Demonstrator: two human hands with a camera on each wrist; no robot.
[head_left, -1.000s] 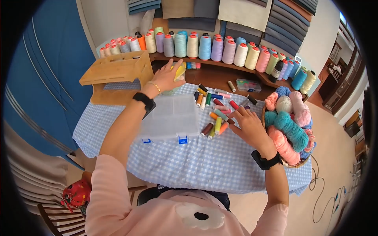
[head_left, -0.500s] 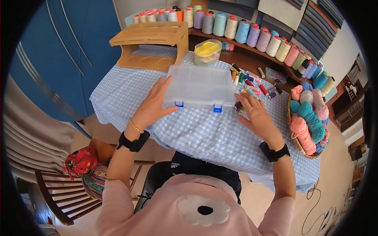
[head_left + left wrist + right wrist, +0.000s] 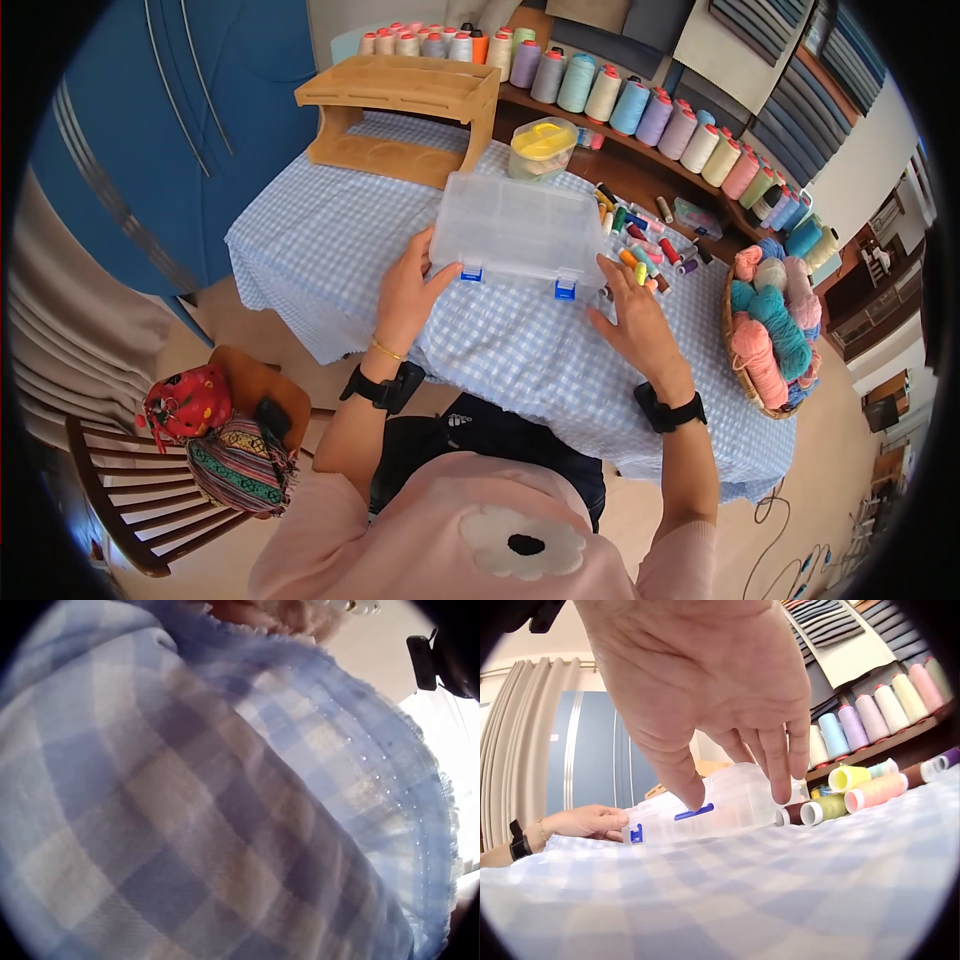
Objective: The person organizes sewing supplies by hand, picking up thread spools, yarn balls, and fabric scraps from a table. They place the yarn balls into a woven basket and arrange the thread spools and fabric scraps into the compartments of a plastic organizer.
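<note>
A clear plastic case (image 3: 520, 225) with blue clasps (image 3: 565, 290) lies closed on the checked tablecloth. My left hand (image 3: 408, 295) is at its front left corner, thumb by the front edge and fingers along the side. At the front right corner is my right hand (image 3: 640, 325); in the right wrist view its fingers (image 3: 778, 769) reach down loosely extended beside the case. Several small thread spools (image 3: 640, 250) lie just past that hand, among them an olive spool (image 3: 823, 811). Only checked cloth (image 3: 187, 810) fills most of the left wrist view.
Behind the case stand a wooden rack (image 3: 400, 85) and a tub with a yellow lid (image 3: 545, 140). A basket of yarn (image 3: 775, 330) sits at the table's right end. Large thread cones (image 3: 630, 105) line the back shelf. A chair (image 3: 150, 490) holding bags stands at lower left.
My left hand has come back from the yellow-lidded tub to the case's front left corner. The right hand has left the spools for the case's right corner. The head view has shifted.
</note>
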